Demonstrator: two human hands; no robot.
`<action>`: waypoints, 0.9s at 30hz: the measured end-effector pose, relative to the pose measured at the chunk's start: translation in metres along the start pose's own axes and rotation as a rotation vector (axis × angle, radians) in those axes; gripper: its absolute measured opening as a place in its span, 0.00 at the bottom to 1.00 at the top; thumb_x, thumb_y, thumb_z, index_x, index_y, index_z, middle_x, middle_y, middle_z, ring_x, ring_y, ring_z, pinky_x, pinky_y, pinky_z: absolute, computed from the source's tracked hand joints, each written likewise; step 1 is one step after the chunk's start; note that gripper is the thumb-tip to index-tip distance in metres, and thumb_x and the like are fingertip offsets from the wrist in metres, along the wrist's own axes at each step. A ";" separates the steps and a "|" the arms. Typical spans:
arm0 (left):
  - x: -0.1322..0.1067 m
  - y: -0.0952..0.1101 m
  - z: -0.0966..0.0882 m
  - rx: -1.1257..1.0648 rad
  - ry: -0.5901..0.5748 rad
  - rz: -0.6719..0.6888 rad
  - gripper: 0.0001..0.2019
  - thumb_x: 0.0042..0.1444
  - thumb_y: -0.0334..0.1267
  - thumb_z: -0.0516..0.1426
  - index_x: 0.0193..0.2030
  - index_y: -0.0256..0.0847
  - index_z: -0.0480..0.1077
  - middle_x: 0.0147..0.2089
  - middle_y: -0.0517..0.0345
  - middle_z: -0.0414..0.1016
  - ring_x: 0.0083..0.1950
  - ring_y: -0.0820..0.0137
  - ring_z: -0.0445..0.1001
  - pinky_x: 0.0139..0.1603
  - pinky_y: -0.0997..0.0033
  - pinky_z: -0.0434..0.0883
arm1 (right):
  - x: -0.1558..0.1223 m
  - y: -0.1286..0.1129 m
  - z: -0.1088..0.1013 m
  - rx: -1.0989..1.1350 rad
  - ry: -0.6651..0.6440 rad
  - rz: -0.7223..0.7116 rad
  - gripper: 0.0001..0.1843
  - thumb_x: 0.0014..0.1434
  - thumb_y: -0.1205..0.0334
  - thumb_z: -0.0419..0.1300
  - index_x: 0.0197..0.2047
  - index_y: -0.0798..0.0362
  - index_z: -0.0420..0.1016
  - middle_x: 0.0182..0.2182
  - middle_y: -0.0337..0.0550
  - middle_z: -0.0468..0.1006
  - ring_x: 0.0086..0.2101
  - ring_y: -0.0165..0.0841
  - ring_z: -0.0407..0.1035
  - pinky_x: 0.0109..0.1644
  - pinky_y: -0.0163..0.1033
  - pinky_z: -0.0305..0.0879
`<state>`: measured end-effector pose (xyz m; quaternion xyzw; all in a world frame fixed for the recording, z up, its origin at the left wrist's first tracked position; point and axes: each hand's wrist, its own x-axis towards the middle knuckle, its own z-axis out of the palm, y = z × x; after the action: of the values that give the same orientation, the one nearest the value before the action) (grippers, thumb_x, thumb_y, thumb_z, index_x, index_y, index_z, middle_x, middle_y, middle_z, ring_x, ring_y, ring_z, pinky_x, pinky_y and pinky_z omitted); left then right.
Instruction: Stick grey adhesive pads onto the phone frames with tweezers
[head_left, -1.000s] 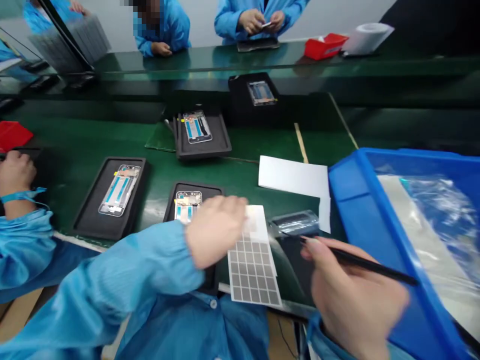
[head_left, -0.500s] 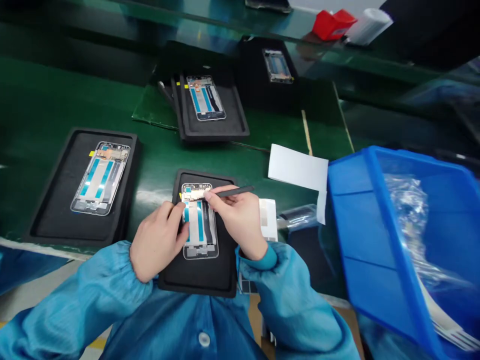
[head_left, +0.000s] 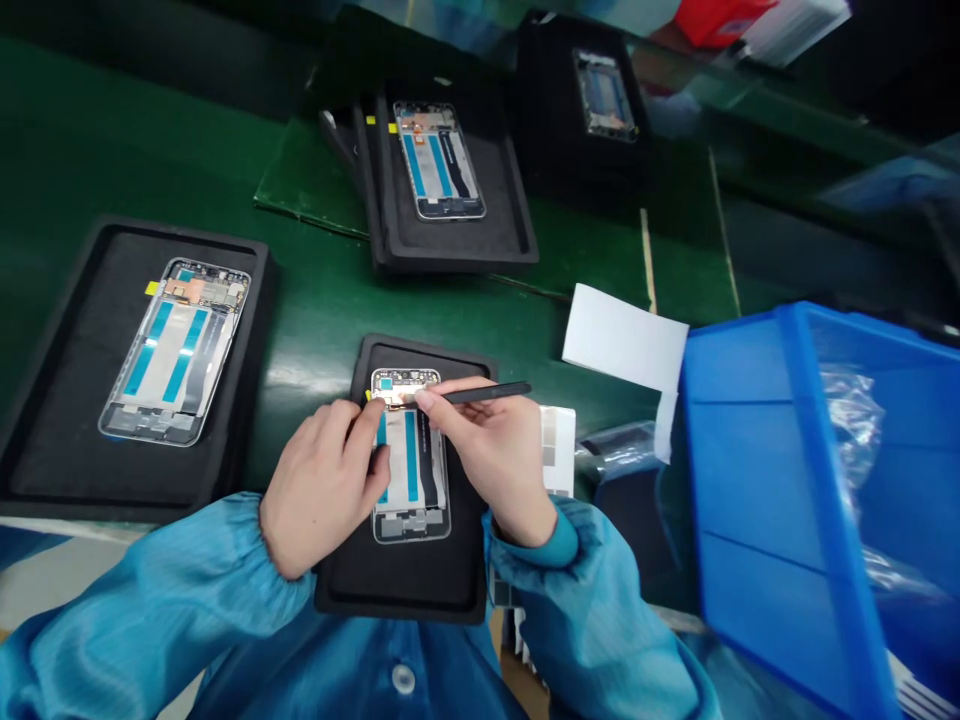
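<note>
A phone screen frame [head_left: 411,470] lies face-down in a black rubber tray [head_left: 405,595], showing teal strips and a copper-toned top section. My left hand [head_left: 324,490] rests over its left edge, with fingertips on the frame and no grip that I can see. My right hand [head_left: 495,455] comes in from the right and pinches a slim black pen-shaped tool [head_left: 491,393]. The fingertips and the tool's tip meet near the frame's upper edge [head_left: 405,395], and they hide the exact contact point.
Similar trays with phone frames [head_left: 174,350] [head_left: 439,160] [head_left: 604,95] sit left and ahead on the green bench. On the right stands a blue plastic bin [head_left: 750,500] holding clear bagging. A white card [head_left: 624,337] and a small clear packet [head_left: 619,450] lie beside it.
Both hands have moved from above the grid label sheet onto the frame in the near tray, with the black tool still in my right hand. The view has tilted down.
</note>
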<state>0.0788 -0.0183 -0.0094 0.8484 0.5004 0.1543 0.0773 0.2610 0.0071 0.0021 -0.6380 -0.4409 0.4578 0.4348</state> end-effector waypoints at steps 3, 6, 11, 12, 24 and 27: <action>0.000 0.000 0.000 0.006 -0.001 0.001 0.19 0.64 0.37 0.53 0.59 0.34 0.66 0.40 0.49 0.70 0.41 0.59 0.71 0.41 0.58 0.74 | 0.000 0.000 0.000 -0.003 -0.002 -0.002 0.08 0.53 0.57 0.72 0.33 0.52 0.82 0.27 0.41 0.84 0.27 0.34 0.79 0.31 0.38 0.77; 0.000 0.000 0.000 0.016 0.002 0.005 0.19 0.63 0.37 0.54 0.59 0.33 0.66 0.40 0.50 0.69 0.40 0.59 0.71 0.40 0.58 0.74 | 0.000 0.000 0.000 -0.005 -0.001 -0.005 0.09 0.53 0.57 0.72 0.32 0.53 0.82 0.27 0.41 0.84 0.27 0.34 0.79 0.30 0.37 0.77; 0.001 0.001 -0.001 0.011 0.022 0.016 0.19 0.62 0.36 0.55 0.59 0.32 0.67 0.40 0.49 0.69 0.40 0.59 0.71 0.39 0.58 0.74 | 0.000 -0.001 0.001 -0.009 0.002 -0.002 0.10 0.53 0.56 0.73 0.33 0.53 0.82 0.27 0.41 0.84 0.27 0.34 0.78 0.30 0.36 0.76; 0.001 0.001 -0.001 0.009 0.024 0.016 0.19 0.62 0.36 0.54 0.59 0.32 0.67 0.40 0.49 0.69 0.40 0.59 0.71 0.39 0.58 0.75 | 0.000 -0.001 0.001 -0.015 0.001 -0.002 0.10 0.53 0.55 0.73 0.33 0.53 0.82 0.27 0.41 0.84 0.27 0.34 0.78 0.30 0.36 0.75; 0.000 0.001 0.000 0.011 0.017 0.006 0.19 0.63 0.36 0.53 0.59 0.33 0.66 0.40 0.49 0.70 0.41 0.59 0.71 0.39 0.58 0.73 | 0.000 0.002 0.000 -0.054 0.005 -0.018 0.09 0.54 0.56 0.71 0.33 0.52 0.82 0.28 0.42 0.84 0.28 0.35 0.78 0.30 0.37 0.74; 0.000 0.001 -0.001 0.035 0.004 0.010 0.20 0.64 0.37 0.54 0.61 0.33 0.66 0.41 0.48 0.70 0.41 0.59 0.70 0.39 0.58 0.72 | 0.000 0.003 0.001 -0.052 0.005 -0.024 0.09 0.53 0.56 0.72 0.33 0.53 0.82 0.29 0.43 0.84 0.29 0.36 0.78 0.30 0.38 0.75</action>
<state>0.0791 -0.0185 -0.0078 0.8517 0.4991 0.1476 0.0607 0.2608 0.0064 -0.0013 -0.6449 -0.4592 0.4395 0.4244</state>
